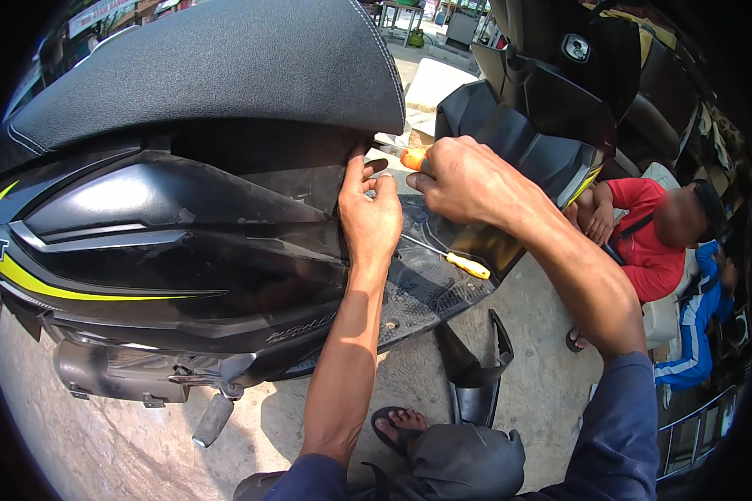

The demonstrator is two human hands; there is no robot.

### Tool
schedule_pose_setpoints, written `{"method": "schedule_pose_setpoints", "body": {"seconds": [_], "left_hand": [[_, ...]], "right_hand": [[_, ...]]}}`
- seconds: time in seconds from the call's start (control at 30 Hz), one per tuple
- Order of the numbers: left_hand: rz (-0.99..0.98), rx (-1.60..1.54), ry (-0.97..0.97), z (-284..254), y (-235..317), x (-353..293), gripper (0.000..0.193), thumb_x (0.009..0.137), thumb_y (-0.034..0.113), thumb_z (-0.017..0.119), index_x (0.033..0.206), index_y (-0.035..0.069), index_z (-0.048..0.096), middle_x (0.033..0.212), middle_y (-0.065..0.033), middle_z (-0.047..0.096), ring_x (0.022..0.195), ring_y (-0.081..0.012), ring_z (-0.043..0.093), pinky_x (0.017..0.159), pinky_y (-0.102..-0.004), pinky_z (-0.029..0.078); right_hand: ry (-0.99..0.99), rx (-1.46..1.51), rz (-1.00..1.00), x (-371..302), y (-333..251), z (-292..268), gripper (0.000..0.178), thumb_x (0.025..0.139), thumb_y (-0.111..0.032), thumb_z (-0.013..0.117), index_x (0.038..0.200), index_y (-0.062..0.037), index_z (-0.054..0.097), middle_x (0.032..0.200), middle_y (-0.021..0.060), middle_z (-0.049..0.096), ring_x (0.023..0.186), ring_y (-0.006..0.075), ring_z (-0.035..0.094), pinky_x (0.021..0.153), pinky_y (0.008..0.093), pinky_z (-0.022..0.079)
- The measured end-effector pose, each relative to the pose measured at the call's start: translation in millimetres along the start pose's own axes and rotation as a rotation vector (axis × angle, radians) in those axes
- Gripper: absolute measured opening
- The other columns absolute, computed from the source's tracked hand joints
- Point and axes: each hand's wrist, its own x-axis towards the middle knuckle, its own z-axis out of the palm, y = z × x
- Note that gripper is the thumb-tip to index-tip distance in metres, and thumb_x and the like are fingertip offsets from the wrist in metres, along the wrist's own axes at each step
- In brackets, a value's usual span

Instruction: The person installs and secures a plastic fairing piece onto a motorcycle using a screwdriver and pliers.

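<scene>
A black scooter with a yellow-green stripe stands before me, its black seat over the side panel. My right hand is closed round the orange handle of a screwdriver, whose shaft points left below the seat's front end. Beside that shaft is my left hand, index finger stretched up against the body under the seat, thumb and other fingers partly bent and apart. Nothing shows in its grasp, though the fingertips are partly in shadow. A second screwdriver, with a yellow handle, lies on the scooter's footboard.
A loose black plastic panel rests on the concrete floor near my knee. The front shield rises beyond the footboard. At right sits a person in a red shirt, near another in blue trousers. The exhaust sticks out low left.
</scene>
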Motion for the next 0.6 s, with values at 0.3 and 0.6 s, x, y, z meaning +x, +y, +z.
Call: {"method": "schedule_pose_setpoints", "body": {"seconds": [0.3, 0.6], "left_hand": [[-0.029, -0.021, -0.064, -5.5, 0.6, 2.4, 0.054, 0.093, -0.001, 0.055, 0.146, 0.002, 0.052, 0.122, -0.0167, 0.068, 0.099, -0.0195, 0.068, 0.081, -0.0322, 0.056], [-0.086, -0.134, -0.060, -3.4, -3.8, 0.4, 0.059, 0.093, -0.001, 0.056, 0.151, 0.004, 0.049, 0.123, -0.0136, 0.065, 0.098, -0.0137, 0.066, 0.071, -0.0268, 0.053]], "right_hand": [[0.025, 0.100, 0.037, -4.9, -1.6, 8.2, 0.037, 0.093, -0.026, 0.071, 0.094, 0.0103, 0.075, 0.086, 0.0336, 0.071, 0.089, 0.0477, 0.073, 0.084, 0.0507, 0.058], [0.137, 0.009, 0.021, -7.4, -7.5, 13.7, 0.043, 0.092, -0.031, 0.074, 0.088, 0.0113, 0.075, 0.077, 0.0327, 0.069, 0.081, 0.0453, 0.074, 0.077, 0.0501, 0.058]]}}
